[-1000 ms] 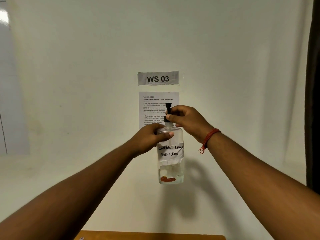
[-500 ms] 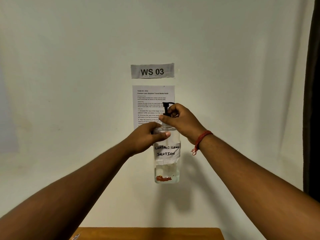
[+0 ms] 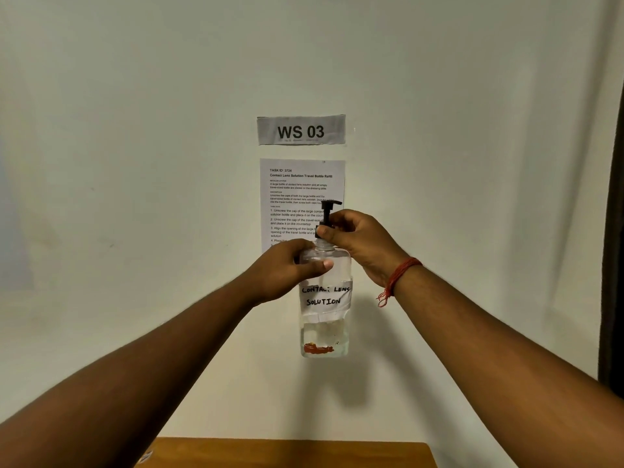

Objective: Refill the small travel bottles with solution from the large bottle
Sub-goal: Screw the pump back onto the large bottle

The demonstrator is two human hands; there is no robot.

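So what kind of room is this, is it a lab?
Probably a test workstation, not a home: a wall sign reads WS 03, a printed task sheet hangs below it, and the large bottle is hand-labelled.

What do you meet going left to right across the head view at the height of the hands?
left hand → large bottle → right hand → red thread bracelet → dark curtain

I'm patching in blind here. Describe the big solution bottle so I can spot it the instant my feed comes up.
Find the WS 03 sign on the wall; the instruction sheet hangs below it. In front of the sheet's lower edge, the left hand and right hand hold up the large bottle. It is clear, with a black pump and a handwritten CONTACT LENS SOLUTION label.
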